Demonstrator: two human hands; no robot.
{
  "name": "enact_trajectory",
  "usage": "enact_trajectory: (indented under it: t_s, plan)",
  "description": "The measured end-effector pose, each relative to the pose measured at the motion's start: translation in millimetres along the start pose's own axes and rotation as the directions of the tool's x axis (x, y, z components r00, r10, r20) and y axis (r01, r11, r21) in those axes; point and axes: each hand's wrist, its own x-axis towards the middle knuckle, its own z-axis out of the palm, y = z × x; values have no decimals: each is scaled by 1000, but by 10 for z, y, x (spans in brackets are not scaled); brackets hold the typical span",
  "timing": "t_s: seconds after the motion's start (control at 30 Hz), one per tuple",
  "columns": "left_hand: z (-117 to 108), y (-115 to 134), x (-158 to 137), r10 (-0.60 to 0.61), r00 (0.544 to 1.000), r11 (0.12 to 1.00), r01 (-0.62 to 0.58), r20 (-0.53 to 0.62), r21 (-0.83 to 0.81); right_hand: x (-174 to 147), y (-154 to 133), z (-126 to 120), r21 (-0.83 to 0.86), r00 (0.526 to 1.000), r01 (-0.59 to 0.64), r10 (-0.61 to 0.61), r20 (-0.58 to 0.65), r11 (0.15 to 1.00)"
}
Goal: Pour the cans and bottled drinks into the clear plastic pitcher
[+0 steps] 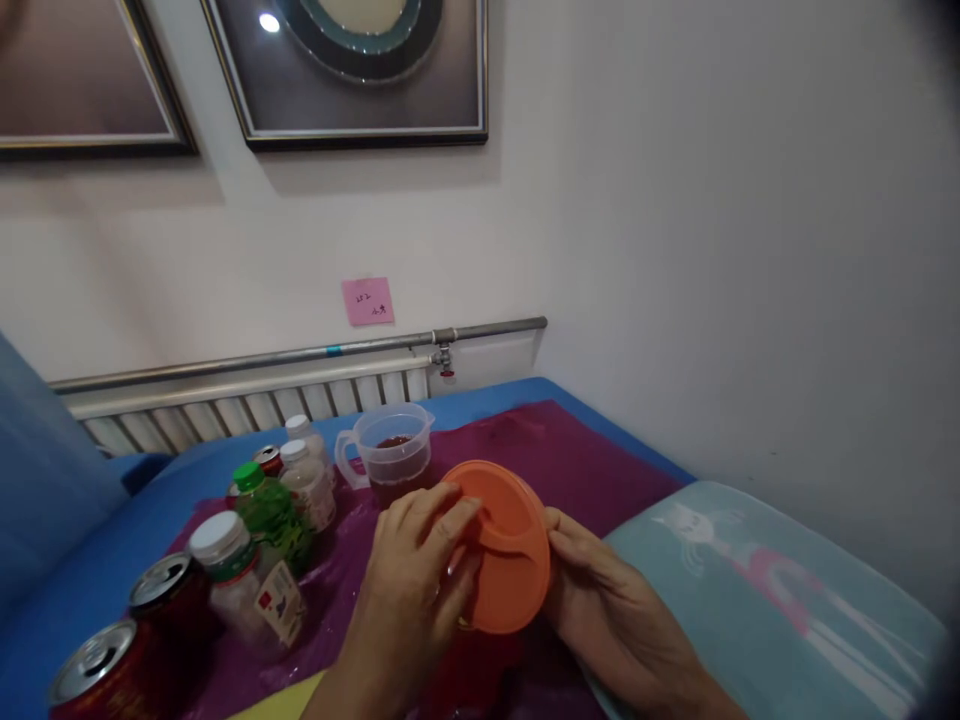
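An orange round lid [510,570] with a raised ridge across it is tilted toward me between my two hands. My left hand [412,570] is closed at the lid's left part, fingertips on its face by the ridge. My right hand [607,610] grips the right rim, thumb at the edge and fingers hidden behind. Whatever lies behind the lid cannot be seen. Just beyond my left hand stands a clear plastic measuring jug [397,450] with dark reddish liquid, its handle to the left.
Left of my hands stand a white-capped jar [251,590], a green-capped bottle [270,510], small white-capped bottles [307,485] and red cans [105,670] on a purple sheet [547,450]. A teal patterned cloth [757,590] lies at right. A radiator [255,405] lines the wall.
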Motion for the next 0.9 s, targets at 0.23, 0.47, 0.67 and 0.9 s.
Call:
enact_trajectory:
  t_s: [0.23,0.47,0.67,0.9]
  plan:
    - [20,-202,-89,-116,993,989,114,-22,-89,183,-78,212,30,995,-88,87,55,996]
    - [-247,-392,25,-366,929,909,345,-50,-233,748,-226,119,-260,996,64,-77,-40,964]
    - [-630,-636,461,-501,865,850,486,-29,-205,1449,-270,-393,-550,935,170,-310,-172,818]
    - [-546,-1107,1030,-439,877,895,445,193,15,1721,-86,-1044,-565,885,24,-280,-372,825]
